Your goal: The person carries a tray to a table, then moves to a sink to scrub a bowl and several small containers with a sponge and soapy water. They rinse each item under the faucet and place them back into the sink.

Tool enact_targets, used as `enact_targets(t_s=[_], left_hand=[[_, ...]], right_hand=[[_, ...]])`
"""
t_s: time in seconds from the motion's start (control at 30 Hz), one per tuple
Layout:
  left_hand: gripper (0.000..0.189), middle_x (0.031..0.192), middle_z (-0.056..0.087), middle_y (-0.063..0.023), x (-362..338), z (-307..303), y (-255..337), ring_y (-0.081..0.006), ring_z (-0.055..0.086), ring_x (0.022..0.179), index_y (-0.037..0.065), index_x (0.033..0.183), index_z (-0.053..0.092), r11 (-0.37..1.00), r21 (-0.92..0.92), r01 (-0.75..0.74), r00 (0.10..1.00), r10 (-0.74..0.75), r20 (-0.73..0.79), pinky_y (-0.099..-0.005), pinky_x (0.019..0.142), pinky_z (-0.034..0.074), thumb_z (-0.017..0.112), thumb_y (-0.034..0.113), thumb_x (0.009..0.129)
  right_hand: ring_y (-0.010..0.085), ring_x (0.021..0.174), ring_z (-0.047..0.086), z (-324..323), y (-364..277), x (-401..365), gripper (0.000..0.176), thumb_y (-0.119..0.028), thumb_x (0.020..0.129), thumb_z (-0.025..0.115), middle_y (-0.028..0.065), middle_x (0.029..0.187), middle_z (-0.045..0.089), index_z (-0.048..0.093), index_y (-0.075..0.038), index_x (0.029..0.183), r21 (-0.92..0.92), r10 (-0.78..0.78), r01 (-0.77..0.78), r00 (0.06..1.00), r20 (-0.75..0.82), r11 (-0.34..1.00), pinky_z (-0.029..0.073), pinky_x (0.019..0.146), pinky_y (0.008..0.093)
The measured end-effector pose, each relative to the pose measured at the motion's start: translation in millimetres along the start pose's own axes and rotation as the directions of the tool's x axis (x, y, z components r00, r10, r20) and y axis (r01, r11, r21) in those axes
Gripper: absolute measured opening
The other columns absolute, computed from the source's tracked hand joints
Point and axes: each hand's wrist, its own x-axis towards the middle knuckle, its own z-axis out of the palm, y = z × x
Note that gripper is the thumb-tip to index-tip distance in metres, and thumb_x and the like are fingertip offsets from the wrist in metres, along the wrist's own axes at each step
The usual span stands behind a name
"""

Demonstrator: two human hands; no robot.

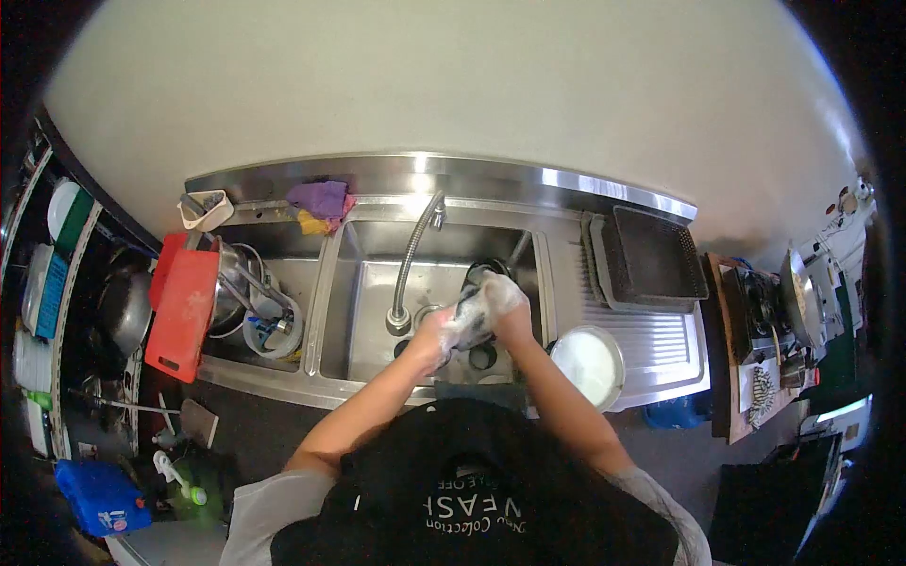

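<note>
Over the right half of the steel sink basin (363, 311), my two hands meet at a dark, foam-covered item (469, 316) whose kind I cannot make out. My left hand (434, 338) is closed on its lower left side. Thick white suds coat my right hand (508, 307), which is closed at its upper right; whether a sponge is in it is hidden by the foam. Small dark round pieces (482, 356) lie in the basin below my hands. The flexible faucet (408, 264) hangs just left of my hands, its head low over the basin.
Right of the basin, a round pan of whitish suds (587, 368) stands on the drainboard, with dark stacked trays (656, 257) behind. Left are a red cutting board (181, 307), a white tub with utensils (274, 330) and a purple cloth (321, 200). A stove (755, 307) is far right.
</note>
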Motion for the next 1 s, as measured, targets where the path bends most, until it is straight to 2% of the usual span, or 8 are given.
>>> enact_targets(t_s=[0.07, 0.13, 0.4, 0.5, 0.67, 0.73, 0.83, 1.0], left_hand=[[0.019, 0.092, 0.061, -0.0024, 0, -4, 9, -0.0118, 0.055, 0.085, 0.006, 0.100, 0.060, 0.999, 0.052, -0.004, 1.000, 0.006, -0.029, -0.0283, 0.077, 0.043, 0.055, 0.015, 0.084], [0.023, 0.097, 0.060, -0.0046, -1, 1, 16, -0.0131, 0.055, 0.089, 0.005, 0.104, 0.058, 0.985, -0.165, -0.053, 0.997, 0.041, -0.072, -0.0289, 0.080, 0.044, 0.057, 0.014, 0.083], [0.041, 0.094, 0.064, -0.0123, -10, 30, 62, -0.0203, 0.059, 0.085, 0.001, 0.103, 0.061, 0.832, 0.537, 0.142, 0.990, -0.108, -0.095, -0.0308, 0.075, 0.045, 0.056, 0.037, 0.084], [0.045, 0.082, 0.064, -0.0105, -16, 32, 66, -0.0181, 0.057, 0.073, 0.001, 0.096, 0.063, 0.782, 0.621, 0.059, 0.998, -0.047, -0.035, -0.0315, 0.068, 0.044, 0.056, 0.043, 0.083], [0.038, 0.082, 0.064, -0.0098, 4, 24, 47, -0.0176, 0.058, 0.074, 0.003, 0.096, 0.063, 0.885, 0.431, 0.175, 0.982, -0.125, -0.143, -0.0323, 0.069, 0.045, 0.059, 0.037, 0.082], [0.032, 0.086, 0.065, -0.0109, 13, 17, 33, -0.0209, 0.060, 0.078, 0.005, 0.098, 0.062, 0.924, 0.355, 0.142, 0.988, -0.108, -0.113, -0.0333, 0.072, 0.046, 0.060, 0.031, 0.080], [0.030, 0.091, 0.064, -0.0141, 47, -26, -34, -0.0286, 0.061, 0.083, 0.007, 0.102, 0.060, 0.151, 0.929, -0.338, 0.888, 0.377, 0.263, -0.0351, 0.074, 0.047, 0.060, 0.023, 0.077], [0.031, 0.098, 0.062, -0.0162, 16, 1, 9, -0.0339, 0.059, 0.091, 0.009, 0.106, 0.058, 0.369, 0.906, -0.209, 0.964, 0.235, 0.127, -0.0366, 0.077, 0.047, 0.054, 0.007, 0.075]], right_hand=[[0.0329, 0.099, 0.055, -11, -22, 4, 0.028, -0.018, 0.080, 0.051, 0.0159, 0.104, 0.060, 0.061, -0.004, 0.101, 0.021, 0.057, -0.058, 0.997, 0.056, 0.998, 0.043, 0.087, 0.0380], [0.0320, 0.098, 0.056, -9, -41, 9, 0.029, -0.011, 0.071, 0.058, 0.0156, 0.103, 0.060, 0.062, -0.005, 0.099, -0.115, -0.479, 0.508, 0.852, 0.213, 0.853, 0.044, 0.086, 0.0387], [0.0274, 0.096, 0.058, -24, 10, 51, 0.027, -0.015, 0.077, 0.053, 0.0143, 0.103, 0.061, 0.060, -0.002, 0.100, 0.097, -0.066, 0.041, 0.961, 0.269, 0.994, 0.047, 0.081, 0.0357], [0.0299, 0.089, 0.060, -6, 82, 41, 0.035, -0.028, 0.079, 0.052, 0.0131, 0.095, 0.064, 0.060, -0.003, 0.103, 0.789, 0.119, -0.599, 0.801, 0.587, 0.138, 0.048, 0.080, 0.0403], [0.0301, 0.100, 0.056, 38, 79, -17, 0.040, -0.032, 0.085, 0.043, 0.0139, 0.111, 0.058, 0.054, -0.007, 0.114, 0.756, 0.325, -0.351, 0.744, 0.584, -0.553, 0.043, 0.091, 0.0450], [0.0299, 0.105, 0.053, 44, 53, -42, 0.039, -0.033, 0.088, 0.041, 0.0137, 0.116, 0.055, 0.051, -0.008, 0.116, 0.753, 0.382, -0.372, 0.689, 0.616, -0.544, 0.041, 0.094, 0.0458], [0.0303, 0.104, 0.052, 52, 14, -26, 0.038, -0.036, 0.091, 0.038, 0.0134, 0.113, 0.054, 0.049, -0.008, 0.114, 0.676, 0.338, -0.323, 0.676, 0.655, -0.663, 0.040, 0.094, 0.0442], [0.0283, 0.086, 0.056, 51, 30, -18, 0.033, -0.036, 0.093, 0.041, 0.0117, 0.093, 0.055, 0.052, -0.006, 0.101, 0.833, 0.645, -0.365, 0.528, 0.553, -0.415, 0.049, 0.073, 0.0449]])
